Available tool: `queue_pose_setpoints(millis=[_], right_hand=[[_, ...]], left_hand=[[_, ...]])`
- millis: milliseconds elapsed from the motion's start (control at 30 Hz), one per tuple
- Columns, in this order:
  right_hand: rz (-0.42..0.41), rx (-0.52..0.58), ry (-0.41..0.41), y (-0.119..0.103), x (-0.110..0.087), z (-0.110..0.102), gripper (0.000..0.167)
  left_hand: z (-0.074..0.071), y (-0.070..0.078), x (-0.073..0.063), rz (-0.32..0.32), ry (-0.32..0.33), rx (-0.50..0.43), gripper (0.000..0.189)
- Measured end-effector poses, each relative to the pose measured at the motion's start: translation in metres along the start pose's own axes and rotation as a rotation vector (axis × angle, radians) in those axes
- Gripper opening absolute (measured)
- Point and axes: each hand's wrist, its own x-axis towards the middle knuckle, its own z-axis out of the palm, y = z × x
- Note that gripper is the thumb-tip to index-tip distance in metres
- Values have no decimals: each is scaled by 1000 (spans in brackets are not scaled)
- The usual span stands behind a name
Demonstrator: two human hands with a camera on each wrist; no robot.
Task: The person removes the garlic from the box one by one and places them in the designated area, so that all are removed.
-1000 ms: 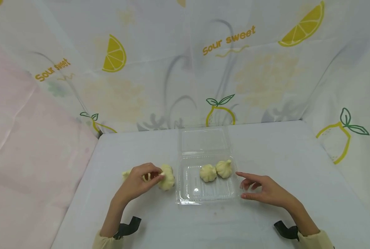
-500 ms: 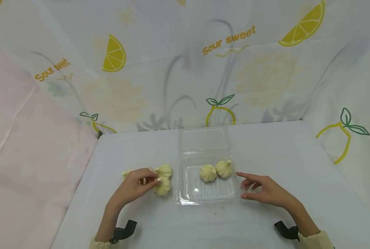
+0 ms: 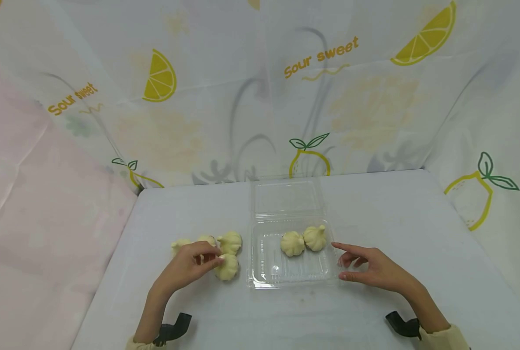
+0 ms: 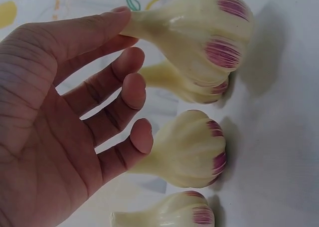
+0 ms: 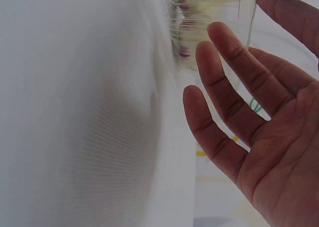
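My left hand pinches a garlic bulb by its stem between thumb and index finger; the other fingers are loosely bent. In the head view this pale bulb, purple-streaked underneath, is left of the clear plastic clamshell box. Behind it lie several more garlic bulbs, partly covered by the hand. Inside the box two bulbs sit side by side toward the right. My right hand is at the box's right side, fingers spread, the index fingertip right at the rim.
The box's clear lid is folded back flat toward the rear of the white table. A lemon-print cloth hangs behind the table. A black curved piece is on the left wrist, and a similar black piece on the right.
The left hand has moved a little left and toward me with the pinched bulb, which now stands apart in front of the bulb behind. The right hand and box have not moved.
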Motion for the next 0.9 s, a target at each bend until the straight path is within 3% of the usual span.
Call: queue_pose_setpoints(millis=[567,900], right_hand=[[-13,4,1,-1,0,-1,66],[-24,-2,7,1,0,-1,66]], left_hand=[[6,-6,-3,-14,-26,11,14],[2,0,0,-15,-12,56,12]])
